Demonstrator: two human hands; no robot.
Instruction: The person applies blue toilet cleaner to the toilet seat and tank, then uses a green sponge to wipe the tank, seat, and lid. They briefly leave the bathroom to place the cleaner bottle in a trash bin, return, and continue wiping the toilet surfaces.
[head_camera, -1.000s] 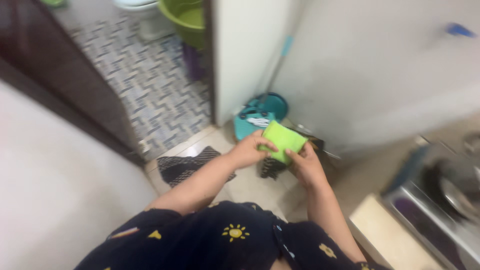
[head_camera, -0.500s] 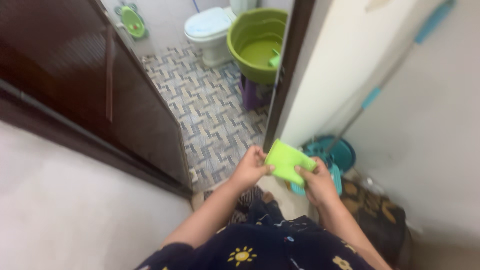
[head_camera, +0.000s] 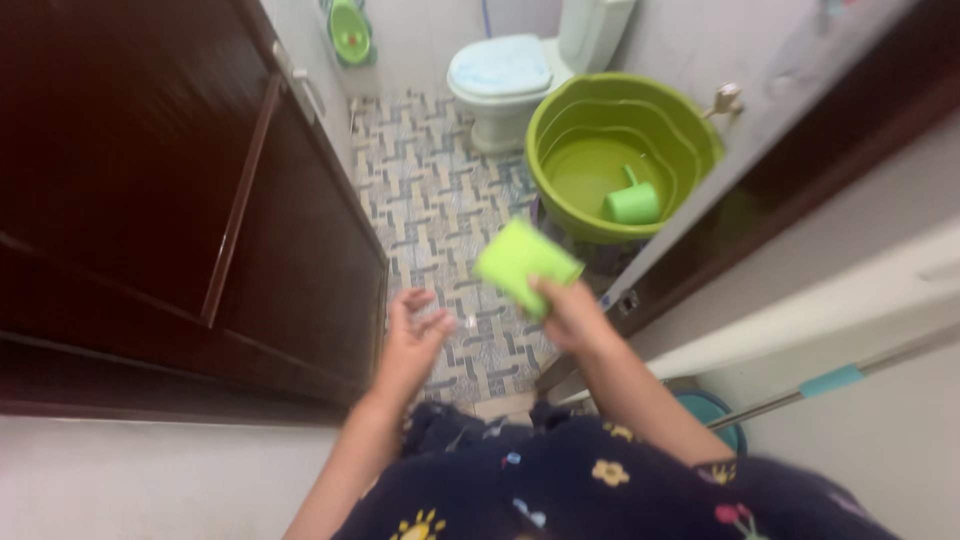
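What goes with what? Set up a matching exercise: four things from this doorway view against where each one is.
Things:
1. green cloth
2. small green cup
3. toilet
4. left hand

Places:
A. at the far end of the patterned floor
B. inside the big green tub
C. held in the right hand
D. open and empty, beside the dark wooden door

Pairs: 1-C, 2-B, 3-A, 4-D

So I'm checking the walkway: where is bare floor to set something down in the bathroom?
The patterned tile floor is bare between the dark wooden door and the green basin, up to the toilet. The right side is crowded by the basin with its green mug.
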